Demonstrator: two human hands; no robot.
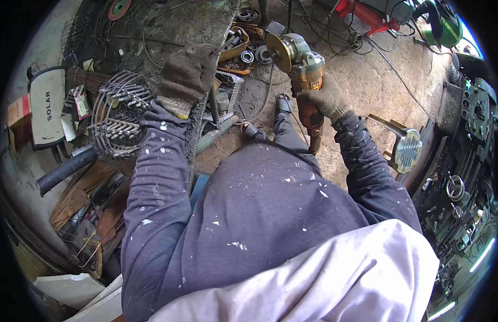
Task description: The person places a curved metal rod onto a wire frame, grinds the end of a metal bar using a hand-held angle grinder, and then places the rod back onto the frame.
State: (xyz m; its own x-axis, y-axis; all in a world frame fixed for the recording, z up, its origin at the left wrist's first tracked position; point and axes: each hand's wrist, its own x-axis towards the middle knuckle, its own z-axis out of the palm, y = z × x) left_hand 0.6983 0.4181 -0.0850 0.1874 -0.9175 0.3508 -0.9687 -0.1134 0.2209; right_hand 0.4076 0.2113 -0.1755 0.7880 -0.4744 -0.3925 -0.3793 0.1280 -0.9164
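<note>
In my gloved right hand (329, 99) is an angle grinder (308, 75), gripped round its orange and black body. The grinder stands upright in view, its thin tan disc (279, 52) at the far end, apart from the bench. My left hand (187, 78), in a brown knitted glove, is at the right edge of the dark metal workbench (168, 27). Its fingers are not clearly visible, so their grip is unclear. Beside my left wrist sits a round cage of bent metal rods (119, 115) with several short bars across it.
A box of tools and metal rings (235, 45) lies beyond the bench edge. Cables (334, 43) trail over the concrete floor near a red machine stand (367, 16). A stool (407, 150) stands right, before a lathe-like machine (469, 177). A dark pipe (66, 170) juts out left.
</note>
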